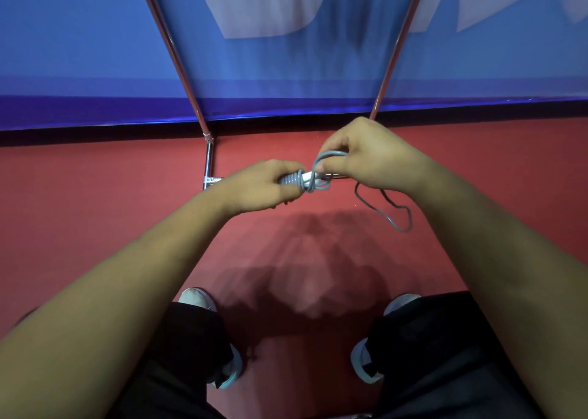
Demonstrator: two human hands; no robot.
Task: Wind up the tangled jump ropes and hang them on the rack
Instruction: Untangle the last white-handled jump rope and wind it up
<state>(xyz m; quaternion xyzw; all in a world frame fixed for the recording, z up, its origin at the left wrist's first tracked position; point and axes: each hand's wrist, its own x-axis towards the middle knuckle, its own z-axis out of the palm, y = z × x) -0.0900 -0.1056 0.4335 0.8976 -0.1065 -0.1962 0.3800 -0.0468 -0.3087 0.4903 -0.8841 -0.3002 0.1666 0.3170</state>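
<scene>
Your left hand (264, 185) is curling its fingers tightly round the wound end of the jump rope (291, 180), where thin, smooth grey cord is sitting in close, ribbed coils. Just beside those fingertips a short stretch of white, glossy handle (308, 176) is showing through the turns. Your right hand (362, 161) is pinching a rounded loop of the same cord between thumb and bent fingers, touching the handle's far end, with a few slack turns crossing loosely there. From under that hand a loose tail of cord is trailing down in a wavy, open loop; whether it is touching the ground is not clear.

Beyond your hands, the rack (178, 59) is standing as two shiny, round chrome tubes slanting apart, with a bent foot at the lower left. Behind it a smooth blue banner (95, 53) with pale lettering is spreading wide. Below, a matte red floor (95, 196) is running under your pale shoes (197, 297) and black trousers (191, 332).
</scene>
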